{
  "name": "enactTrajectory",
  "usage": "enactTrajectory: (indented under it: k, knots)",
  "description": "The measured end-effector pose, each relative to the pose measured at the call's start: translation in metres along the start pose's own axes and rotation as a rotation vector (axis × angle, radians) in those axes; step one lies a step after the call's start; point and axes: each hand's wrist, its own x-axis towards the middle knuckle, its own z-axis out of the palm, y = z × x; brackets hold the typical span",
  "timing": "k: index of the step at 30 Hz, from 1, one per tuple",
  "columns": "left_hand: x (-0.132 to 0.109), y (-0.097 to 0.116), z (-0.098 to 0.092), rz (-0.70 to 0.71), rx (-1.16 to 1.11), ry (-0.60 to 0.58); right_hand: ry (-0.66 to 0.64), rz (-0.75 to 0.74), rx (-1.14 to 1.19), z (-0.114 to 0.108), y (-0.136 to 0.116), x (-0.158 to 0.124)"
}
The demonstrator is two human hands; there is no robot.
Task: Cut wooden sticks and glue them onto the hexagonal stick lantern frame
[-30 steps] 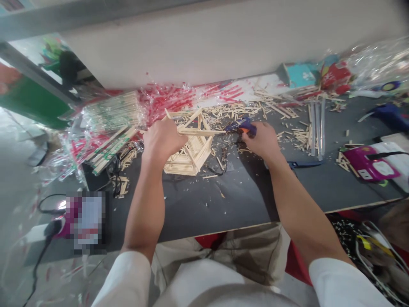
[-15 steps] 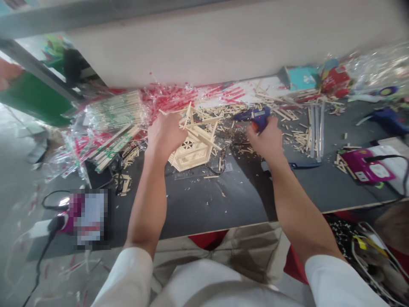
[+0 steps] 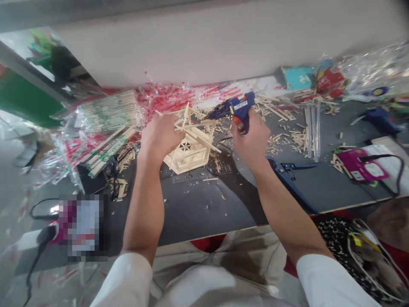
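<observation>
A pale wooden stick model (image 3: 191, 157) with a layered, many-sided base and upright sticks rests on the dark table in front of me. My left hand (image 3: 162, 134) is closed around its left upper side; my palm hides the fingertips. In my right hand (image 3: 254, 138) is a blue hot glue gun (image 3: 241, 108) with an orange trigger, gripped by the handle. Its dark nozzle points left, close to the model's upper right sticks. Whether the tip touches wood I cannot tell.
Cut stick pieces (image 3: 300, 138) litter the table's back and right. Blue-handled cutters (image 3: 289, 177) lie beside my right forearm. Clear glue sticks (image 3: 313, 130), a magenta power box (image 3: 364, 164), another blue glue gun (image 3: 381, 120) and bundled sticks (image 3: 110, 149) lie around.
My right hand has brought the glue gun left and up, nearer the model. The cutters by my right forearm show more now. My left hand stays at the model.
</observation>
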Motion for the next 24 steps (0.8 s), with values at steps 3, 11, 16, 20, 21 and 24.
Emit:
enactTrajectory:
  k: [3,11,16,20,21,24]
  knots:
    - [-0.001,0.001,-0.001,-0.006,0.023,-0.012,-0.004,0.021,-0.008,0.001,0.001,-0.002]
    - [-0.003,0.005,-0.006,-0.033,0.015,-0.025,-0.008,0.023,-0.005,-0.002,0.008,0.002]
    - [-0.003,0.005,-0.006,-0.009,0.025,-0.014,-0.057,0.007,0.012,-0.005,0.006,0.001]
    - [-0.003,0.003,-0.005,0.005,0.022,-0.021,-0.037,0.002,-0.004,-0.003,0.009,0.001]
    - [-0.003,0.002,-0.005,0.007,0.023,-0.021,-0.031,-0.001,-0.008,-0.002,0.01,0.0]
    - [-0.003,0.001,-0.004,0.008,0.026,-0.021,-0.015,-0.01,-0.013,0.001,0.012,0.0]
